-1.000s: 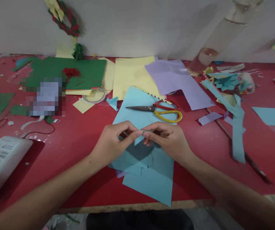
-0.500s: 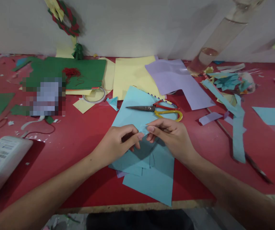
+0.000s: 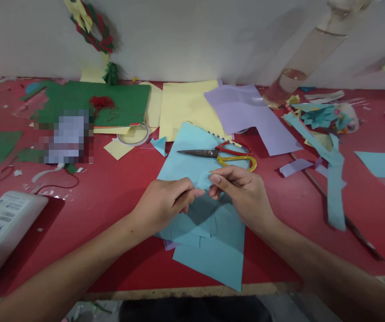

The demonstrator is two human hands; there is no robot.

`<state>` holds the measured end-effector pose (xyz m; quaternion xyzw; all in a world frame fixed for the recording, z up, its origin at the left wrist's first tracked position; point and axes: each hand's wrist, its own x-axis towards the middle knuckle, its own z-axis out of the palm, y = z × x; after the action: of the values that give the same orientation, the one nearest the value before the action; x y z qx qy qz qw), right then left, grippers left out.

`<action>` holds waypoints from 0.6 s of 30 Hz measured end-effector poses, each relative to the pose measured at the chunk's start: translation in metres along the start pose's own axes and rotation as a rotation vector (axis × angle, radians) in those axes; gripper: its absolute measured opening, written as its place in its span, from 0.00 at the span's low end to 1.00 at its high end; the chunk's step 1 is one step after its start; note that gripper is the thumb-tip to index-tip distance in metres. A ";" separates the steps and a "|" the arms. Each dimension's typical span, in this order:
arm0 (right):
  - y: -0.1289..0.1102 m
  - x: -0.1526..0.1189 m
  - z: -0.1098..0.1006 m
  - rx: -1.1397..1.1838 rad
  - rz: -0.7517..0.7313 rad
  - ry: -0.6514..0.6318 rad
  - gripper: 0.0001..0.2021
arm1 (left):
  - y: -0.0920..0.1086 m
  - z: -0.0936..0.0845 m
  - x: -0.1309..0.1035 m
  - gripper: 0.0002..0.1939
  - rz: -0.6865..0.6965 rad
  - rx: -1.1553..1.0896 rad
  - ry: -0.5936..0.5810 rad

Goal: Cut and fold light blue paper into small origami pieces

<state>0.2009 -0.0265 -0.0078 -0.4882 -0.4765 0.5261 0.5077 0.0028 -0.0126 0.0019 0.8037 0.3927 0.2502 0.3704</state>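
A small light-blue paper piece [image 3: 204, 180] is held up between my two hands, over larger light-blue sheets [image 3: 212, 257] lying on the red table. My right hand [image 3: 242, 192] pinches its right side with thumb and forefinger. At its lower left corner, the thumb and bent fingers of my left hand [image 3: 168, 201] are pressed together on the paper. Scissors [image 3: 201, 153] with one red and one yellow handle lie just beyond my hands, partly on the blue sheet. Part of the small piece is hidden by my fingers.
Yellow [image 3: 189, 107] and purple sheets [image 3: 246, 107] lie at the back, green paper [image 3: 128, 100] to their left. A tape roll [image 3: 146, 137] is near them. A bottle [image 3: 300, 67] leans at the back right above blue paper strips [image 3: 335, 192]. A white box [image 3: 4, 232] sits left.
The small blue piece now shows more of its face between my hands. My left fingers have closed more tightly, and my right hand has shifted slightly to the right.
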 end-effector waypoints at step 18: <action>0.002 -0.003 0.001 0.070 0.020 -0.023 0.06 | -0.002 0.001 -0.002 0.15 0.143 0.096 0.082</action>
<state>0.2001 -0.0294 -0.0100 -0.4688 -0.4588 0.5529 0.5138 0.0014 -0.0138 0.0000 0.8357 0.3606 0.2897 0.2961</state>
